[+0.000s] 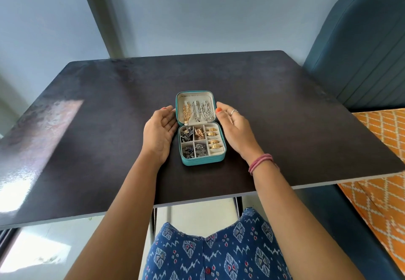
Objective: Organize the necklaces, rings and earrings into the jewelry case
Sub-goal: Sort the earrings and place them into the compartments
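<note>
Now we hold our left hand (159, 131) and right hand (232, 126) relaxed, fingers loose and grasping nothing, flanking the teal jewelry case (202, 161), which lies unzipped mid-table (87, 126). Necklaces (198, 111) hang in the raised lid; rings (213, 138) fill the right-hand slots, and earrings (192, 141) sit in the four left compartments.

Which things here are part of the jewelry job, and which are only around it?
Job: jewelry case, necklaces in its lid, earrings, rings, left hand, right hand.
Around: table, blue chair, orange cloth.
</note>
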`<state>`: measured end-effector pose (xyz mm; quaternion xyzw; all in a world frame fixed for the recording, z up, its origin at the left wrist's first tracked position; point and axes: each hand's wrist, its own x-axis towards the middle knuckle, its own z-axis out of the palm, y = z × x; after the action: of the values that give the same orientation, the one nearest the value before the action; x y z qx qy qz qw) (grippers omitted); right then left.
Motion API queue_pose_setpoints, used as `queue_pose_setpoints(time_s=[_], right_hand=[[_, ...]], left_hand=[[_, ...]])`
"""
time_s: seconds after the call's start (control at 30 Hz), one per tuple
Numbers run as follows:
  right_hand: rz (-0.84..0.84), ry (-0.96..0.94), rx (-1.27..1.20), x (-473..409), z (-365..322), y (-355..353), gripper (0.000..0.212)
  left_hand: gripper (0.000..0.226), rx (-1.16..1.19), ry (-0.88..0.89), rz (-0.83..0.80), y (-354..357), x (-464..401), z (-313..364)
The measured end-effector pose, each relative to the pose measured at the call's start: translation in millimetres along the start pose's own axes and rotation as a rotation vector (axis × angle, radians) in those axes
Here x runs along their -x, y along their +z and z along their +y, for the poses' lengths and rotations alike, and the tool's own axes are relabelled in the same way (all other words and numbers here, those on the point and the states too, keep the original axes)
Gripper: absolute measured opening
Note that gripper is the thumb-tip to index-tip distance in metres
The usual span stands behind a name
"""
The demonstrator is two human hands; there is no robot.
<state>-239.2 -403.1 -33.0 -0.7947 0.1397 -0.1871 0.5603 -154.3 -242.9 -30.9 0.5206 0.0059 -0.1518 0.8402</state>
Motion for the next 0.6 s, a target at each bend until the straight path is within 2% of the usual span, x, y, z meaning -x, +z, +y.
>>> queue_pose_setpoints(time_s=[0.23,0.43,0.6], right_hand=[[-0.017,0.031,-0.066,-4,4,-2,0.047],[-0.026,0.083,-0.311,-8,5,-7,0.039],[-0.043,0.088,-0.39,-8,3,-11,0.04]], left_hand=[[0.041,0.057,-0.025,-0.033,-4,-2,2],[0.052,0.095,-0.012,-0.079,-7,-1,3],[0.042,0.065,0.02,-0.103,-7,3,4]])
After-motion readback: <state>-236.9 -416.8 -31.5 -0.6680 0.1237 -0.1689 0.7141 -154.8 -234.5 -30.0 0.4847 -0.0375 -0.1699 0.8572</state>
